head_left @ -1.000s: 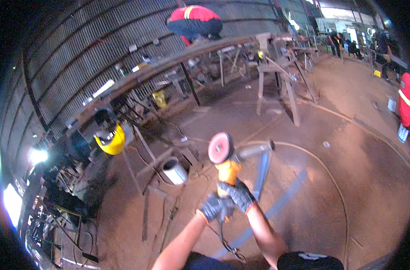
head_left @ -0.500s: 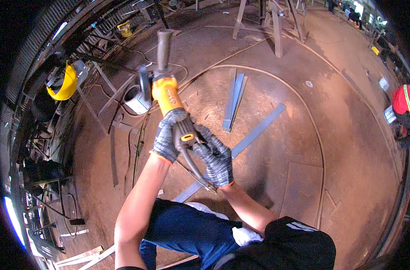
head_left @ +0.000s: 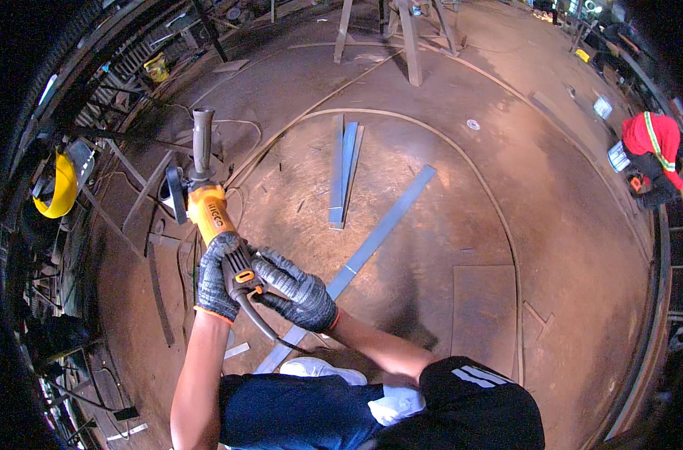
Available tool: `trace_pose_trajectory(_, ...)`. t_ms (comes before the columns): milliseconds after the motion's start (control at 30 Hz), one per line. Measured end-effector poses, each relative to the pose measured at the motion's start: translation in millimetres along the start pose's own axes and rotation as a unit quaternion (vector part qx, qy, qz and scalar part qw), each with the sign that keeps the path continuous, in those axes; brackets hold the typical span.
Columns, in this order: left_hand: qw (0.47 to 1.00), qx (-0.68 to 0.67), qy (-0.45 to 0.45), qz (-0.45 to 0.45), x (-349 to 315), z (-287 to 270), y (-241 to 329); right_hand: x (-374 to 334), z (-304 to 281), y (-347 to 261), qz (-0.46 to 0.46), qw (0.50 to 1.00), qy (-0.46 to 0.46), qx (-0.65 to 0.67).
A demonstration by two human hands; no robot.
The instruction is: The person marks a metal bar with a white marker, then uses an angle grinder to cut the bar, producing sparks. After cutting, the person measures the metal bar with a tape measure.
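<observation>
Smooth metal and plastic, knitted cloth, a matt dusty floor (head_left: 581,262).
From my remote station, I make out the angle grinder (head_left: 214,214) toward 9 o'clock, smooth orange-yellow plastic at its front and duller grey plastic behind; the left glove (head_left: 219,277) and right glove (head_left: 296,289) on it are mottled, coarse knitted cloth. Toward 12 o'clock I see short strips (head_left: 349,161) that look like smooth metal, as does the long strip (head_left: 386,217) nearer the centre, faintly sheened. The yellow helmet (head_left: 60,184) at 9 o'clock looks like glossy plastic; the trousers (head_left: 296,409), toward 6, are matt dark cloth.
</observation>
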State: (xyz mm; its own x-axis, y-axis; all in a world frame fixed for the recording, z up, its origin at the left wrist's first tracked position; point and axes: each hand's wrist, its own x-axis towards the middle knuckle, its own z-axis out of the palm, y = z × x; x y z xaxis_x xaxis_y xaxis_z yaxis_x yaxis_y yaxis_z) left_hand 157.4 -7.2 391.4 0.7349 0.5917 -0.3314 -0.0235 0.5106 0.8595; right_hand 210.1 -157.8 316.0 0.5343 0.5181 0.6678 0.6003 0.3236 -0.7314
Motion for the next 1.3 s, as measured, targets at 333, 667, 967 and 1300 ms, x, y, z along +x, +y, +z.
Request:
trace_pose_trajectory(333, 0.998, 0.046, 0.014, -0.035, 17.3, -18.2, -12.7, -0.2, 11.1, 27.9, -0.049, 0.990, -0.076, -0.106)
trace_pose_trajectory(667, 0.973, 0.202, 0.108, 0.041, 27.5, -40.4, -34.2, 36.3, -10.8, 15.2, 0.224, 0.928, -0.152, 0.256)
trace_pose_trajectory(967, 0.857, 0.492, 0.130, 0.083, 45.2, -45.3, -46.8, 43.4, 12.4, 31.9, 0.435, 0.807, -0.186, 0.355)
trace_pose_trajectory(1300, 0.655, 0.733, 0.137, 0.125, 93.2, -94.5, -94.3, 80.2, 112.5, 113.8, 0.468, 0.868, -0.162, -0.035)
